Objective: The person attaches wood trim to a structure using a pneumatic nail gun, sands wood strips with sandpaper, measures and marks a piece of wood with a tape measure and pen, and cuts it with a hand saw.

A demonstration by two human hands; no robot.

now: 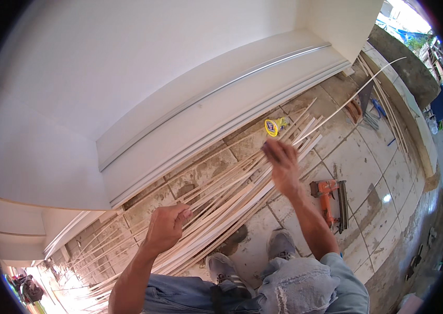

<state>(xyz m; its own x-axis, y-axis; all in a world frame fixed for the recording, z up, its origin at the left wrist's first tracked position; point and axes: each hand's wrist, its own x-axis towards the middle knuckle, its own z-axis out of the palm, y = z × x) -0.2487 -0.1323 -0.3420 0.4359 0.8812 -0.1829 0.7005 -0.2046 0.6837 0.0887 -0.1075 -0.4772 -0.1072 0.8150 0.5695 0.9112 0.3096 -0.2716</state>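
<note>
"How's the left hand (pixel 165 228)?"
"It's making a fist; I can't tell whether it's gripping anything. The right hand (pixel 284 167), blurred, is clasping something dark (pixel 268 149)."
"And the wooden strips (pixel 226 205)?"
"They're lying below on the floor (pixel 360 178), one long strip (pixel 355 102) reaching past that hand."

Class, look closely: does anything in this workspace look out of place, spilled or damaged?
The thin strips lie crisscrossed in an untidy bundle, and the tiled floor around them is blotched with dark stains. An orange nail gun lies loose on that floor, where someone might trip.
</note>
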